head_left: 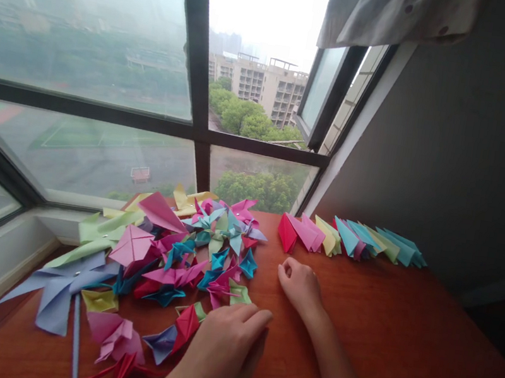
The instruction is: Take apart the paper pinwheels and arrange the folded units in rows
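My left hand (222, 350) rests palm down on the wooden table (401, 340), its fingers loosely curled beside a red folded paper piece (187, 324). My right hand (299, 284) lies further out on the table in a loose fist, holding nothing visible. It sits just right of a heap of colourful origami pieces (185, 249). A row of folded paper shapes (350, 238) in red, pink, yellow and teal lines the far edge, a little beyond my right hand.
A blue paper pinwheel on a stick (62, 286) lies at the left. A pink folded piece (117, 334) is near the front. A large window (193, 77) stands behind the table, a grey wall (478, 154) to the right.
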Available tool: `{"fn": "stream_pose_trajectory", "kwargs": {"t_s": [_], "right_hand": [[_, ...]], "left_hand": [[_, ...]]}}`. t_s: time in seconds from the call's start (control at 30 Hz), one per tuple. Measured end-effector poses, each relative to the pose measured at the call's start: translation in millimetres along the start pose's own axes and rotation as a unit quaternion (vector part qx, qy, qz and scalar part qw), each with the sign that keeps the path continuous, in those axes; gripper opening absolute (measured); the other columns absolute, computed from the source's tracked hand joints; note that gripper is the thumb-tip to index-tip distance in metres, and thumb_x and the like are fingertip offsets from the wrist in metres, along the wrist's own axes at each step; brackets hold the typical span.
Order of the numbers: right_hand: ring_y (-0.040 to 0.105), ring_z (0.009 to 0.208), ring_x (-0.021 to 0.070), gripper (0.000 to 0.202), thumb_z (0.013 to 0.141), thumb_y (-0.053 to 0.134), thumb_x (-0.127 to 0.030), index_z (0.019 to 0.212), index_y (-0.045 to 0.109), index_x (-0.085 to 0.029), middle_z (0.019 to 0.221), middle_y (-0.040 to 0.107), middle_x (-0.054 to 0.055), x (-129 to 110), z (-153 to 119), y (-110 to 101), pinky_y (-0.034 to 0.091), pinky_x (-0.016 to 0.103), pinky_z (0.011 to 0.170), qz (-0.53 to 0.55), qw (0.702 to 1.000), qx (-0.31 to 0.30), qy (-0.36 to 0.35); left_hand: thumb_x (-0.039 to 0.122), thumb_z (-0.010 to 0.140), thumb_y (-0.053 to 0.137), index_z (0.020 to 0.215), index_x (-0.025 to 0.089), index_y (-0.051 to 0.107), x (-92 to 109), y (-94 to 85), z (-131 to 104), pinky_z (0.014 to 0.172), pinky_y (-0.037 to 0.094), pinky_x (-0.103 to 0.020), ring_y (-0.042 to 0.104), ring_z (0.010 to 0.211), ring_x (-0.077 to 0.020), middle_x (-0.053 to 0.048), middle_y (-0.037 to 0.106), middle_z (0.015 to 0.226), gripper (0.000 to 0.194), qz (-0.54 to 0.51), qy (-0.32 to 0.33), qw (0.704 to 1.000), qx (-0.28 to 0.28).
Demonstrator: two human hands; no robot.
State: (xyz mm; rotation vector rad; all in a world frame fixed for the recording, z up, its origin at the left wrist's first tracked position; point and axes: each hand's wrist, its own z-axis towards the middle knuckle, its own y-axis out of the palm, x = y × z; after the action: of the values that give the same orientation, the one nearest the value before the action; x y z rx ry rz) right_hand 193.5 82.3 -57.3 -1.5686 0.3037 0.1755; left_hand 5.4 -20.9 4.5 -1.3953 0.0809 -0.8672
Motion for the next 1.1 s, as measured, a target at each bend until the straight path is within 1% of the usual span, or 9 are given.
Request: {"fn": "stream_pose_trajectory", "kwargs": {"t_s": [0.17, 0.3, 0.4, 0.47, 0.57, 0.7, 0.8, 1.0, 1.1], "right_hand": [[0.067, 0.08, 0.0184, 0.024, 0.094, 0.048, -0.036, 0.086, 0.066, -0.023, 0.085, 0.074, 0.004, -1, 0, -2, 0.032, 0.025, 0.062, -0.004, 1.0, -0.01, -0.005], [0.067, 0.081, 0.0197, 0.022, 0.093, 0.05, -0.036, 0.087, 0.066, -0.023, 0.085, 0.074, 0.005, -1, 0, -3, 0.032, 0.025, 0.062, -0.001, 1.0, -0.016, -0.007], [0.067, 0.08, 0.0202, 0.022, 0.093, 0.05, -0.037, 0.087, 0.066, -0.023, 0.086, 0.073, 0.005, -2, 0, -3, 0.031, 0.026, 0.062, 0.003, 1.0, -0.017, -0.008], [0.067, 0.08, 0.0199, 0.022, 0.093, 0.051, -0.036, 0.087, 0.066, -0.023, 0.086, 0.073, 0.005, -2, -1, -3, 0.03, 0.026, 0.062, 0.005, 1.0, -0.016, -0.009], [0.067, 0.08, 0.0196, 0.021, 0.093, 0.051, -0.036, 0.088, 0.066, -0.023, 0.087, 0.073, 0.006, -2, -1, -4, 0.03, 0.026, 0.062, 0.007, 1.0, -0.014, -0.013], [0.066, 0.08, 0.0196, 0.021, 0.093, 0.051, -0.036, 0.087, 0.066, -0.023, 0.087, 0.073, 0.006, -1, -1, -4, 0.029, 0.026, 0.062, 0.01, 1.0, -0.015, -0.015], [0.066, 0.08, 0.019, 0.021, 0.094, 0.051, -0.036, 0.087, 0.066, -0.023, 0.086, 0.073, 0.005, -1, -1, -4, 0.029, 0.026, 0.062, 0.013, 1.0, -0.018, -0.018], [0.066, 0.08, 0.0186, 0.021, 0.094, 0.051, -0.036, 0.088, 0.066, -0.023, 0.086, 0.073, 0.006, 0, 0, -5, 0.03, 0.025, 0.063, 0.015, 0.999, -0.022, -0.021], [0.066, 0.08, 0.0192, 0.022, 0.093, 0.051, -0.036, 0.089, 0.067, -0.022, 0.086, 0.073, 0.006, 0, 0, -5, 0.031, 0.026, 0.063, 0.014, 0.999, -0.022, -0.022]], "left_hand": [[0.023, 0.096, 0.043, 0.105, 0.024, 0.065, -21, -35.0, -9, 0.072, 0.051, -0.027, 0.069, 0.084, -0.0184, -0.004, 0.073, 0.098, 0.023, 0.026, -0.001, 0.996, 0.083], [0.033, 0.095, 0.048, 0.106, 0.025, 0.066, -58, -69.9, -24, 0.076, 0.051, -0.029, 0.07, 0.093, -0.0231, -0.004, 0.073, 0.105, 0.022, 0.142, -0.102, 0.968, 0.178], [0.038, 0.094, 0.046, 0.112, 0.024, 0.064, -86, -92.8, -36, 0.074, 0.051, -0.031, 0.068, 0.095, -0.0267, -0.007, 0.069, 0.114, 0.028, 0.232, -0.205, 0.938, 0.153], [0.039, 0.094, 0.045, 0.114, 0.021, 0.062, -102, -102.6, -43, 0.083, 0.051, -0.035, 0.067, 0.098, -0.029, -0.011, 0.067, 0.114, 0.033, 0.262, -0.207, 0.93, 0.151], [0.037, 0.095, 0.041, 0.121, 0.014, 0.057, -119, -107.9, -50, 0.097, 0.046, -0.041, 0.063, 0.107, -0.0307, -0.016, 0.061, 0.121, 0.039, 0.301, -0.238, 0.916, 0.119], [0.032, 0.094, 0.039, 0.123, 0.01, 0.055, -133, -104.8, -55, 0.101, 0.043, -0.038, 0.06, 0.111, -0.029, -0.016, 0.058, 0.123, 0.04, 0.317, -0.274, 0.906, 0.062], [0.026, 0.094, 0.037, 0.126, 0.011, 0.053, -136, -102.1, -56, 0.102, 0.04, -0.035, 0.06, 0.113, -0.0272, -0.016, 0.058, 0.127, 0.039, 0.314, -0.281, 0.905, 0.053], [0.027, 0.098, 0.035, 0.117, 0.018, 0.062, -134, -102.1, -55, 0.079, 0.043, -0.029, 0.065, 0.101, -0.0254, -0.009, 0.066, 0.122, 0.034, 0.323, -0.309, 0.889, 0.096], [0.032, 0.094, 0.046, 0.111, 0.02, 0.067, -136, -103.7, -56, 0.067, 0.039, -0.025, 0.066, 0.092, -0.0238, -0.007, 0.071, 0.114, 0.03, 0.324, -0.314, 0.878, 0.159]]}}
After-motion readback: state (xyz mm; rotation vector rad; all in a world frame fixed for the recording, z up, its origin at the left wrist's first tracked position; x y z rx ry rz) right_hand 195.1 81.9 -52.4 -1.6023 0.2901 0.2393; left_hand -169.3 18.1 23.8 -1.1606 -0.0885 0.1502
